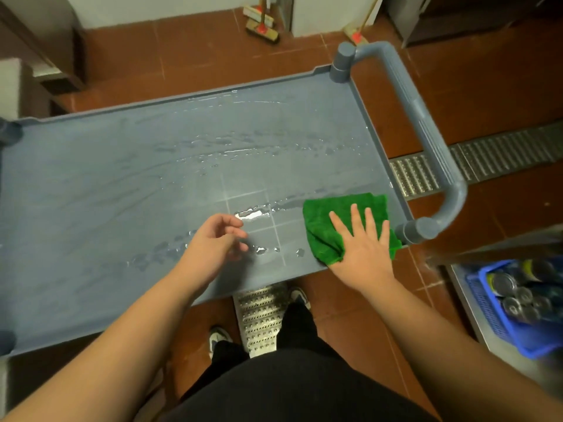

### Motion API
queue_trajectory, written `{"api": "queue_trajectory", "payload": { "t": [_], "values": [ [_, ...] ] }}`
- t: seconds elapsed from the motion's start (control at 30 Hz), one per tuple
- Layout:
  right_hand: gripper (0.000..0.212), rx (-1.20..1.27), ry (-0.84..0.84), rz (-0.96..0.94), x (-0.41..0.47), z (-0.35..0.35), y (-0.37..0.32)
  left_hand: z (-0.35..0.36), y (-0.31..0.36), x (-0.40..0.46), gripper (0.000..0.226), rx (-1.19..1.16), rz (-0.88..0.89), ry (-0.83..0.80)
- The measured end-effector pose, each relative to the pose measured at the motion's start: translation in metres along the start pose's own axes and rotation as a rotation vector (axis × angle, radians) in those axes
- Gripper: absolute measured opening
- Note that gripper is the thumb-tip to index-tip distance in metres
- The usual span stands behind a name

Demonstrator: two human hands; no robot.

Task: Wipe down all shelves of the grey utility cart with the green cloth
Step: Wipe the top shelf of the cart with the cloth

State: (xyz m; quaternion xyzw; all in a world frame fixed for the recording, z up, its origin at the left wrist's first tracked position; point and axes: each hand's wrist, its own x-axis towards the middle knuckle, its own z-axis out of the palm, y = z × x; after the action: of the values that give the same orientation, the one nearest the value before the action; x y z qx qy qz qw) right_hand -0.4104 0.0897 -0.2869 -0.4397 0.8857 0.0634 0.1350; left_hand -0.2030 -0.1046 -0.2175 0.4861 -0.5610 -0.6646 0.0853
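The grey utility cart's top shelf [122, 178] fills the middle of the view, streaked with water and small puddles. The green cloth [329, 217] lies bunched at the shelf's near right corner, by the cart's handle [426, 132]. My right hand [362, 242] presses flat on the cloth with fingers spread and straight. My left hand [213, 245] hovers over the shelf's near edge, left of the cloth, fingers loosely curled and holding nothing. The lower shelves are hidden under the top one.
Metal floor drain grates [487, 153] run to the right and under the cart near my feet. A blue basket of cans [518, 306] sits at the right. Brooms [262, 25] lean on the far wall. Dark furniture stands at the far left.
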Motion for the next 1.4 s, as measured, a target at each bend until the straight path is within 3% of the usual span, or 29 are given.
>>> {"api": "queue_trajectory", "payload": {
  "t": [0.1,0.3,0.43,1.1,1.4],
  "values": [
    [0.102,0.023,0.082,-0.091,0.008,0.002,0.003,-0.011,-0.004,0.000,0.029,-0.034,0.003,0.052],
    [0.085,-0.091,-0.030,-0.157,0.014,0.011,-0.007,-0.036,-0.011,-0.007,0.029,-0.088,0.017,0.121],
    [0.086,-0.106,-0.083,-0.189,0.009,0.006,-0.027,-0.061,-0.026,-0.014,0.031,-0.091,-0.011,0.147],
    [0.097,-0.102,-0.125,-0.346,-0.029,0.018,-0.280,-0.248,-0.117,-0.100,0.027,-0.233,-0.046,0.335],
    [0.097,-0.119,-0.154,-0.418,-0.045,0.018,-0.371,-0.297,-0.150,-0.125,0.026,-0.270,-0.088,0.385]
  ]
}}
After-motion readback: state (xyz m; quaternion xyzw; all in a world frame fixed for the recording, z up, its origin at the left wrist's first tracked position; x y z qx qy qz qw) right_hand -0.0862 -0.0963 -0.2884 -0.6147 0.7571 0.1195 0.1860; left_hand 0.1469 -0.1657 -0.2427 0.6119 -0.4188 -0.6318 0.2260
